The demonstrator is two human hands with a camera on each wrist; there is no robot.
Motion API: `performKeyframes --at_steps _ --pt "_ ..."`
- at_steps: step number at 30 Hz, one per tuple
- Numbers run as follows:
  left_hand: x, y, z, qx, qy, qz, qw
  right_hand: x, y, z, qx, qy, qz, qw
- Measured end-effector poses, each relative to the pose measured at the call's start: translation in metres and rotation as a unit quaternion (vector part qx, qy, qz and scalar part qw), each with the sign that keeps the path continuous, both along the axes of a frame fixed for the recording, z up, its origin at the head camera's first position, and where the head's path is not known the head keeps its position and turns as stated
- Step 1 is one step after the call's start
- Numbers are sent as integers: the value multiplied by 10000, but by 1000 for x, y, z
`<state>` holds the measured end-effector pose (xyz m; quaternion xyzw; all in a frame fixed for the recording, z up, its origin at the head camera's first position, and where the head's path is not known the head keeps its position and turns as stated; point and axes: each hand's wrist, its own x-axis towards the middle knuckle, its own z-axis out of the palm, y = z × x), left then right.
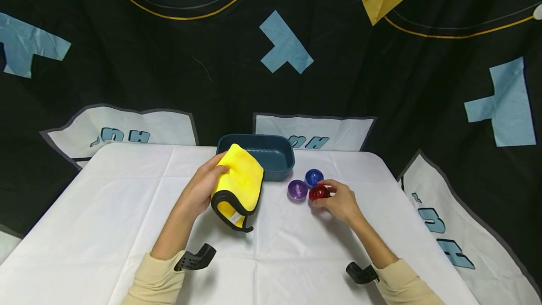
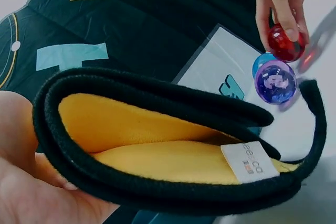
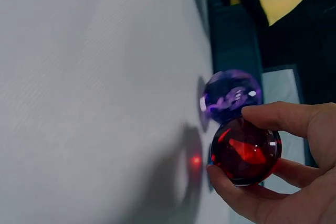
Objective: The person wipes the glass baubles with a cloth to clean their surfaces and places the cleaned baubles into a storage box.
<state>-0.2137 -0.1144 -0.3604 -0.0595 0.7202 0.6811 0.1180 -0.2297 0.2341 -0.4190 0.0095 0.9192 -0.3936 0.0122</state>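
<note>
Bright, even light in the head view; a dimmer, greyer right wrist view.
Soft shadows mark the table (image 1: 110, 201); the red ball (image 3: 245, 150) casts a red glow; glints dot the purple ball (image 3: 231, 95).

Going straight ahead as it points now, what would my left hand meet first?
Likely the left end of the dark teal tray, though your left hand might pass above it; depth's unclear.

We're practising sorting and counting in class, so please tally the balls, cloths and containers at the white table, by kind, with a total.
Balls: 3 (red ball, purple ball, blue ball)
Cloths: 1 (yellow cloth)
Containers: 1 (dark teal container)
Total: 5
</note>
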Motion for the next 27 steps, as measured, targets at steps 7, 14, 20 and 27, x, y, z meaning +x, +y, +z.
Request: performKeyframes --at_steps 7,14,20,27 --pt "1 3 -3 272 -25 121 9996 1 -12 24 -415 -55 -90 9991" --pt "1 11 -5 423 -89 281 9987 3 -35 42 -1229 -42 -13 9924" --pt "3 16 -6 562 -133 297 9979 7 -59 49 -1605 -5 -187 9869" --pt "7 23 -7 757 -114 275 9967 8 -88 53 -2251 93 -150 9742"
